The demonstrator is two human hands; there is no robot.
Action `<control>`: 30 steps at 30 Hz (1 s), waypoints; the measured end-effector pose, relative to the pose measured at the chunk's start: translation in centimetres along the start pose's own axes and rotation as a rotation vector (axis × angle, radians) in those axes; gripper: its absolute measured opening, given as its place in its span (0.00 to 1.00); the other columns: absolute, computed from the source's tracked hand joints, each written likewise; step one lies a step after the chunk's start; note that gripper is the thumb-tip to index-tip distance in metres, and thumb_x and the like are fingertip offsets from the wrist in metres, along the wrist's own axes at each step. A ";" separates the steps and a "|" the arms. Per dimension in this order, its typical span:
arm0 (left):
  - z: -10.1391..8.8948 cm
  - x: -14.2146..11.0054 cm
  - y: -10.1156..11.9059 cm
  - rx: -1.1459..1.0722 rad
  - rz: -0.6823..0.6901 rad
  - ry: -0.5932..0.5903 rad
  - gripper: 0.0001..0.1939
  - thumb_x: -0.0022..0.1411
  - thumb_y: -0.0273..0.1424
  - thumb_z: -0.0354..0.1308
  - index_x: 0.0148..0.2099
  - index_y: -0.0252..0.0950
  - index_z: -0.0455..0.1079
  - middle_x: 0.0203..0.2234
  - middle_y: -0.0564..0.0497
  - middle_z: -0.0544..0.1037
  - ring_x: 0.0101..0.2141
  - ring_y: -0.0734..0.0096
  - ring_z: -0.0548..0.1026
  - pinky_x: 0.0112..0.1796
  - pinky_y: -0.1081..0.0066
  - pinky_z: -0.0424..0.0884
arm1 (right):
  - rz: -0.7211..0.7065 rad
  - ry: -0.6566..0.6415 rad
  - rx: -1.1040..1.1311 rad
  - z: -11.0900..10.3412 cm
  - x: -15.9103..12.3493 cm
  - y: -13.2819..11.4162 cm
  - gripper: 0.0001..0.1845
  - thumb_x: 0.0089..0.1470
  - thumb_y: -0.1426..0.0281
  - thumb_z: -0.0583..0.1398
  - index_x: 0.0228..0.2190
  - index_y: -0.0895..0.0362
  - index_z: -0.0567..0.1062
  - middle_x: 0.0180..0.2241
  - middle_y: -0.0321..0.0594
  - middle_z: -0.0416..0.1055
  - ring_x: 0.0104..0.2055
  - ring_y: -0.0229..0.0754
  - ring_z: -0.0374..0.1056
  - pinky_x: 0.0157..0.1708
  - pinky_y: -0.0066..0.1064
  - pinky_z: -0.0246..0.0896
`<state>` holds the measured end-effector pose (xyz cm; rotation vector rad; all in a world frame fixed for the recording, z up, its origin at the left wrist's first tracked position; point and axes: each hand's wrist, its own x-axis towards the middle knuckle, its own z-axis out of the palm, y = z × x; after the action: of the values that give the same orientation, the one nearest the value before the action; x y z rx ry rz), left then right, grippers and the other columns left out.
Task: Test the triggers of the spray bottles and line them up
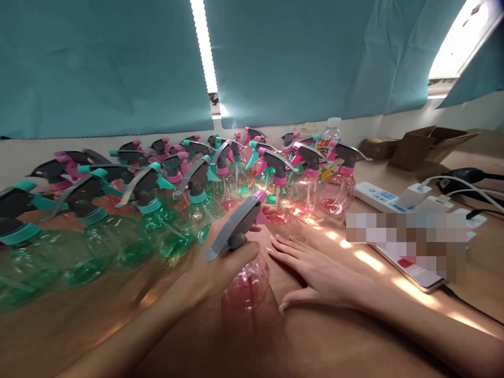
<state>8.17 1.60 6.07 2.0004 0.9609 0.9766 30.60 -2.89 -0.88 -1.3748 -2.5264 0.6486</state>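
My left hand [224, 262] is wrapped round the neck of a pink spray bottle [248, 286], which has a grey trigger head and a pink nozzle. The bottle stands in front of me, its neck mostly covered by my fingers. To its right, my right hand [315, 268] lies palm down on the brown tabletop [299, 346], fingers stretched out and holding nothing. Close beyond my left hand stands a green spray bottle [199, 210] with a teal collar. Another pink spray bottle [279, 194] stands past my right fingertips.
Several green spray bottles [118, 241] line the left side, with more bottles behind. A labelled clear bottle [333, 131] stands at the back. On the right are a power strip [380, 195], plugged-in chargers, a phone [413, 268] with a cable, and an open cardboard box [427, 147].
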 end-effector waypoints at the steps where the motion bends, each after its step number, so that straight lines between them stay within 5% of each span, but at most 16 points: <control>1: 0.0 0.1 0.1 -0.001 0.004 -0.002 0.06 0.52 0.29 0.55 0.33 0.43 0.72 0.18 0.56 0.70 0.31 0.59 0.76 0.36 0.65 0.75 | -0.005 0.010 0.005 0.1 0.0 0.1 0.56 0.48 0.38 0.56 0.66 0.61 0.53 0.69 0.51 0.41 0.71 0.56 0.37 0.67 0.52 0.37; 8: 0.0 0.4 1.3 -0.053 0.012 -0.045 0.09 0.47 0.29 0.52 0.34 0.42 0.68 0.29 0.52 0.76 0.32 0.59 0.76 0.33 0.64 0.74 | 0.000 0.010 0.020 0.3 0.0 0.3 0.56 0.48 0.38 0.57 0.66 0.61 0.53 0.69 0.52 0.40 0.71 0.58 0.38 0.67 0.53 0.37; 14: 0.0 0.5 1.8 -0.071 -0.041 -0.065 0.11 0.47 0.31 0.53 0.36 0.43 0.68 0.29 0.52 0.76 0.32 0.59 0.76 0.33 0.64 0.73 | -0.003 0.032 0.052 0.4 0.0 0.4 0.54 0.48 0.40 0.59 0.66 0.57 0.53 0.69 0.50 0.41 0.70 0.58 0.39 0.67 0.54 0.38; 19: 0.1 0.4 2.2 -0.124 -0.055 -0.086 0.02 0.51 0.32 0.54 0.30 0.42 0.65 0.22 0.55 0.71 0.23 0.66 0.70 0.27 0.67 0.70 | 0.018 0.019 0.045 0.1 0.0 0.1 0.52 0.50 0.39 0.57 0.66 0.57 0.53 0.69 0.49 0.41 0.71 0.56 0.38 0.68 0.52 0.37; 30: 0.2 0.6 2.7 -0.087 -0.021 -0.098 0.06 0.56 0.36 0.59 0.33 0.41 0.66 0.24 0.56 0.68 0.24 0.71 0.66 0.23 0.73 0.65 | 0.015 0.052 0.041 0.4 -0.2 0.1 0.50 0.51 0.40 0.57 0.66 0.54 0.54 0.69 0.47 0.44 0.70 0.58 0.41 0.67 0.53 0.40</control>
<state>9.42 0.73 8.40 1.9435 0.8694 0.8854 30.65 -3.07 -1.29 -1.3805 -2.4514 0.6552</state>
